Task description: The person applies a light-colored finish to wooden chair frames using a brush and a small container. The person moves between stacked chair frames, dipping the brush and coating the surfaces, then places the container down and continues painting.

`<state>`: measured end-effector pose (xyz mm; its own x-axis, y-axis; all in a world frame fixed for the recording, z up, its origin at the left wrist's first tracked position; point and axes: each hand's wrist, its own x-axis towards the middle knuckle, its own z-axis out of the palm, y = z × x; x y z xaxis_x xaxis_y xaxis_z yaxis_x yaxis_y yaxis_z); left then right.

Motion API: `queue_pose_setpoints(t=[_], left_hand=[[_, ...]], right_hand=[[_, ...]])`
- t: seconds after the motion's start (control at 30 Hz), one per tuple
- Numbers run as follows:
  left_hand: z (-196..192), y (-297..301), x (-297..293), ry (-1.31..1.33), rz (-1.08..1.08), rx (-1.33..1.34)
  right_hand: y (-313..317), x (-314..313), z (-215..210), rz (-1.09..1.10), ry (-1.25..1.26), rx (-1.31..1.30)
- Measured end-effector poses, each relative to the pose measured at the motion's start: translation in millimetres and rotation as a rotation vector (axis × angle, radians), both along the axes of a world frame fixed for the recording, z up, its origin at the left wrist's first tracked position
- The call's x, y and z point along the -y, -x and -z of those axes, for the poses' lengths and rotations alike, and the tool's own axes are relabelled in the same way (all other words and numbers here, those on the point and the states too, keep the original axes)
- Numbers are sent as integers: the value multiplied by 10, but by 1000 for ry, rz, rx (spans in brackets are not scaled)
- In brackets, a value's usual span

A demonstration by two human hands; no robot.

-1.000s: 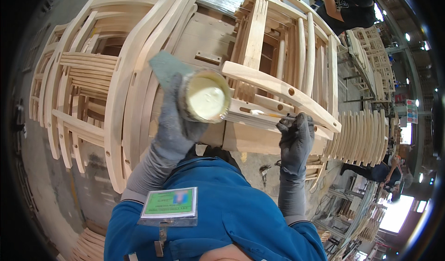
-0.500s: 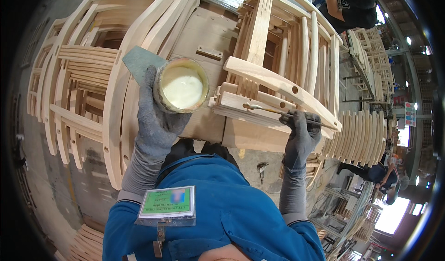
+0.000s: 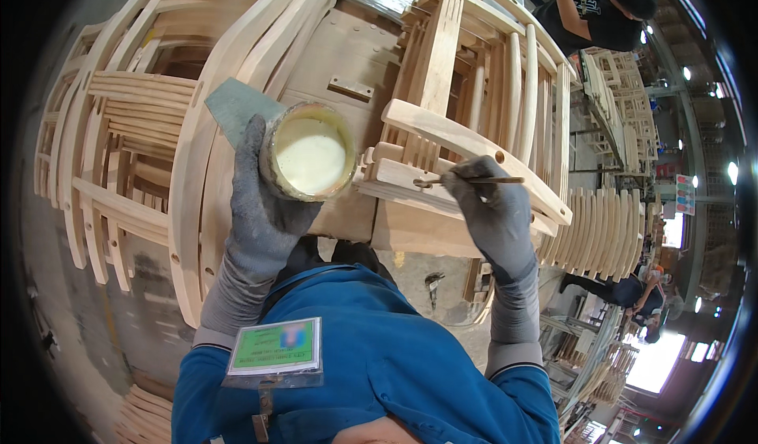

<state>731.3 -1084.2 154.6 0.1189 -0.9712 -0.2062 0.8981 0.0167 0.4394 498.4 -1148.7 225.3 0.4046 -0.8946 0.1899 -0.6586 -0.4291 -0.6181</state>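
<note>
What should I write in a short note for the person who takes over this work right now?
Left hand: gloved, holds a round cup of pale glue with a grey scraper behind it.
Right hand: gloved, grips a thin stick, its tip at the joint of the wooden chair frame.
Done: cannot tell which joints already have glue.
Left: check each joint on this frame. More frames are stacked on the left.

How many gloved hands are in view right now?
2: the left hand in a grey knit glove holds the round cream-filled pot; the right hand grips a thin wooden stick.
</note>
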Motion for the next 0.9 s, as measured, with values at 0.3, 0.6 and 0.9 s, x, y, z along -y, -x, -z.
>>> queue_pose_setpoints(t=[0.3, 0.6, 0.9], left_hand=[[104, -66, -141, -29, -107, 303], [-220, 141, -300, 86, 48, -270], [-201, 352, -833, 173, 45, -185]], right_hand=[[-111, 14, -55, 7, -26, -51], [-87, 10, -8, -23, -18, 82], [526, -249, -169, -45, -144, 381]])
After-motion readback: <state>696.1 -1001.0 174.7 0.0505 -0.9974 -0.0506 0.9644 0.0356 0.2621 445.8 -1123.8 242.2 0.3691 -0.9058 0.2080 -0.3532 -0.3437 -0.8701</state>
